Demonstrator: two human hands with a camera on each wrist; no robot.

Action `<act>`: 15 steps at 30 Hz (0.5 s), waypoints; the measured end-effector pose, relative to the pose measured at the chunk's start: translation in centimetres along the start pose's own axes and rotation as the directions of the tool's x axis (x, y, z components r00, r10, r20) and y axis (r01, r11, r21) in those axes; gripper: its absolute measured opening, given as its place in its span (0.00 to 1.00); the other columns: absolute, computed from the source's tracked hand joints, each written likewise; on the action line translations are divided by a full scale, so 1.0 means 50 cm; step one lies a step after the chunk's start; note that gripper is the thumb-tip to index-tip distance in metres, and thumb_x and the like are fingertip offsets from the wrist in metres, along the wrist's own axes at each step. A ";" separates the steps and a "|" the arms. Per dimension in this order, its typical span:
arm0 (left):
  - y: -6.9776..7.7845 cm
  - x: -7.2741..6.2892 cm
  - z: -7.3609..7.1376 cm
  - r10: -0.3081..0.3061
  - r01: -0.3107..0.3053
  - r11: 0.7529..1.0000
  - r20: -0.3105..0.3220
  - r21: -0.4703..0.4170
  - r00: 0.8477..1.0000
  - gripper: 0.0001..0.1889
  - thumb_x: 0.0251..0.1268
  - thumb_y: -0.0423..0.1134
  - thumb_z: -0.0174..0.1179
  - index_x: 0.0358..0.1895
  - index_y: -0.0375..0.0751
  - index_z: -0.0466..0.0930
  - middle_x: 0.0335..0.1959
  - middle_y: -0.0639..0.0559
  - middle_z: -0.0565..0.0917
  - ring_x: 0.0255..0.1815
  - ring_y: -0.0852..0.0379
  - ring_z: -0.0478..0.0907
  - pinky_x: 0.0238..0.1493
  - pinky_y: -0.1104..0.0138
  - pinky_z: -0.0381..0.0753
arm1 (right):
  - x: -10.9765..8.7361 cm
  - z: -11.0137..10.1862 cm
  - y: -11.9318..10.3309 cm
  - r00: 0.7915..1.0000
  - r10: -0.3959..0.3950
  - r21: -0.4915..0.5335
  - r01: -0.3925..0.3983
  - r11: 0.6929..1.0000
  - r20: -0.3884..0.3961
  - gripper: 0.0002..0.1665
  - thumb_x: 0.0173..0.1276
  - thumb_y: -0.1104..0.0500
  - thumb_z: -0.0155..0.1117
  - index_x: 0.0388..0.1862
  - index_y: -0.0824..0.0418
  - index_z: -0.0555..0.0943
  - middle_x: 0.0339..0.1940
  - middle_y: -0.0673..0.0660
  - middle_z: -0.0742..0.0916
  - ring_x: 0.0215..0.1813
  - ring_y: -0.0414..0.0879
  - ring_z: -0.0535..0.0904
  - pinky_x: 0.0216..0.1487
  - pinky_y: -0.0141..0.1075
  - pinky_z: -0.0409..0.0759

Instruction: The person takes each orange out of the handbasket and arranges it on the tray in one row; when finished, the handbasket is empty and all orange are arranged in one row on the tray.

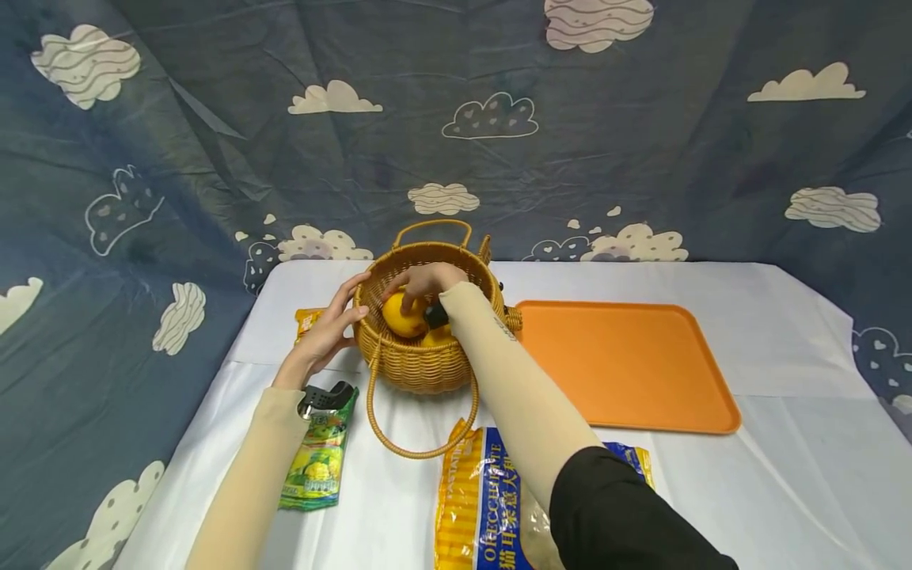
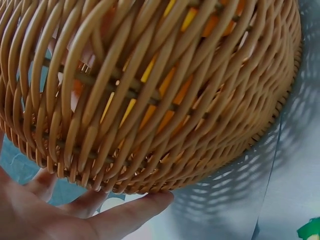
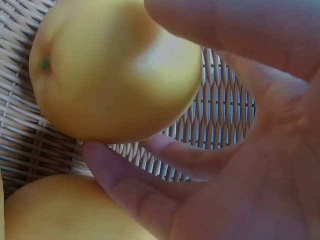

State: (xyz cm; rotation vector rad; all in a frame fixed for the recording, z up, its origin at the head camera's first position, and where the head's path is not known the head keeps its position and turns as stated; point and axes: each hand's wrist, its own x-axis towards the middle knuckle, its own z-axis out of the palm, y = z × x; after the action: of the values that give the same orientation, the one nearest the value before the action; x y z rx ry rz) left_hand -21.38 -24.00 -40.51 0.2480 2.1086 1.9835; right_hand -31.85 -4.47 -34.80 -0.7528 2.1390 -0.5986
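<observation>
In the head view, the right hand [image 1: 427, 282] reaches inside the wicker basket [image 1: 420, 372], its fingers on a yellow fruit [image 1: 401, 318] lying beside a second fruit [image 1: 438, 336]; the left hand [image 1: 324, 334] rests against the rim; in the left wrist view, that hand's fingers look stretched rather than clenched, touching the basket's edge; in the right wrist view, thumb and fingers grasp the yellow fruit from opposite sides; the step in hand appears to be gripping fruit; the next move probably calls for a secure hold and a steadied basket.
</observation>
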 end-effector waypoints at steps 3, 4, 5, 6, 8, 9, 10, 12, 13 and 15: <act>-0.001 0.003 0.003 0.002 -0.002 1.000 0.004 0.005 1.000 0.31 0.74 0.38 0.44 0.76 0.59 0.46 0.75 0.46 0.41 0.71 0.36 0.50 0.57 0.34 0.60 | -0.001 -0.001 0.004 1.000 0.003 -0.014 -0.003 1.000 -0.005 0.31 0.67 0.62 0.60 0.69 0.48 0.71 0.68 0.55 0.69 0.48 0.49 0.69 0.41 0.35 0.72; -0.001 0.003 0.004 0.002 -0.002 1.000 0.003 0.005 1.000 0.31 0.73 0.39 0.45 0.76 0.59 0.46 0.75 0.46 0.41 0.71 0.37 0.50 0.57 0.34 0.60 | -0.002 -0.002 0.004 1.000 0.004 -0.008 -0.004 1.000 -0.006 0.30 0.67 0.62 0.59 0.69 0.49 0.71 0.68 0.55 0.69 0.48 0.49 0.70 0.41 0.35 0.72; -0.001 0.004 0.005 0.003 -0.003 1.000 0.004 0.008 1.000 0.31 0.73 0.39 0.45 0.76 0.59 0.46 0.75 0.47 0.41 0.71 0.37 0.49 0.57 0.34 0.60 | -0.002 -0.002 0.005 1.000 0.002 -0.005 -0.003 1.000 -0.010 0.30 0.68 0.63 0.59 0.68 0.49 0.71 0.68 0.55 0.69 0.47 0.49 0.69 0.40 0.35 0.72; -0.001 0.004 0.005 0.004 -0.004 1.000 0.004 0.010 1.000 0.32 0.73 0.40 0.46 0.76 0.60 0.46 0.75 0.47 0.40 0.71 0.37 0.49 0.57 0.34 0.59 | -0.003 -0.003 0.005 1.000 0.003 0.003 -0.003 1.000 -0.012 0.29 0.68 0.63 0.58 0.68 0.50 0.72 0.69 0.55 0.68 0.48 0.49 0.69 0.40 0.35 0.72; 0.000 0.003 0.006 0.007 -0.007 1.000 0.003 0.012 1.000 0.32 0.73 0.41 0.46 0.76 0.60 0.46 0.75 0.47 0.40 0.71 0.37 0.49 0.57 0.34 0.59 | -0.006 -0.005 0.006 1.000 -0.002 0.026 0.002 1.000 -0.012 0.29 0.69 0.64 0.57 0.68 0.51 0.72 0.69 0.56 0.68 0.46 0.49 0.69 0.39 0.36 0.71; 0.000 0.003 0.006 0.007 -0.007 1.000 0.003 0.012 1.000 0.32 0.73 0.41 0.47 0.76 0.60 0.46 0.75 0.47 0.40 0.71 0.37 0.49 0.57 0.34 0.59 | -0.009 -0.007 0.005 1.000 -0.004 0.036 0.004 0.999 -0.016 0.28 0.69 0.64 0.57 0.68 0.51 0.72 0.69 0.55 0.67 0.47 0.49 0.68 0.39 0.36 0.72; 0.000 0.002 0.006 0.007 -0.007 1.000 0.001 0.010 1.000 0.32 0.73 0.41 0.47 0.76 0.60 0.46 0.75 0.47 0.40 0.71 0.38 0.49 0.57 0.34 0.59 | -0.012 -0.009 0.004 1.000 -0.004 0.055 0.005 0.998 -0.021 0.28 0.69 0.64 0.57 0.68 0.51 0.72 0.70 0.55 0.66 0.47 0.49 0.68 0.40 0.37 0.72; 0.000 0.000 0.005 0.008 -0.008 1.000 0.001 0.006 1.000 0.32 0.73 0.40 0.46 0.76 0.60 0.46 0.75 0.47 0.40 0.71 0.37 0.49 0.56 0.34 0.60 | -0.022 -0.016 0.003 1.000 -0.014 0.091 0.016 0.996 -0.021 0.28 0.70 0.64 0.56 0.68 0.52 0.71 0.69 0.55 0.66 0.46 0.48 0.69 0.40 0.38 0.72; 0.000 -0.001 0.004 0.008 -0.008 1.000 0.000 0.004 1.000 0.31 0.73 0.40 0.45 0.76 0.60 0.46 0.75 0.47 0.40 0.71 0.37 0.49 0.57 0.34 0.60 | -0.029 -0.020 0.001 0.999 -0.026 0.105 0.028 0.994 -0.021 0.28 0.70 0.64 0.56 0.68 0.52 0.71 0.69 0.55 0.66 0.43 0.49 0.69 0.39 0.38 0.72; 0.000 -0.003 0.000 0.007 -0.007 1.000 -0.005 0.003 1.000 0.31 0.74 0.39 0.44 0.76 0.60 0.46 0.75 0.47 0.40 0.71 0.37 0.48 0.56 0.33 0.60 | -0.041 -0.030 -0.002 0.999 -0.048 0.133 0.050 0.990 -0.017 0.27 0.70 0.64 0.55 0.68 0.53 0.71 0.69 0.55 0.66 0.41 0.48 0.69 0.38 0.38 0.72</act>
State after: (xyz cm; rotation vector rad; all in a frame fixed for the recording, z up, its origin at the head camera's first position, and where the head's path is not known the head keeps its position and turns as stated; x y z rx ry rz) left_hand -21.23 -24.02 -40.50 0.2520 2.1173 1.9868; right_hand -31.93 -2.88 -32.81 -0.7305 2.0750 -0.7666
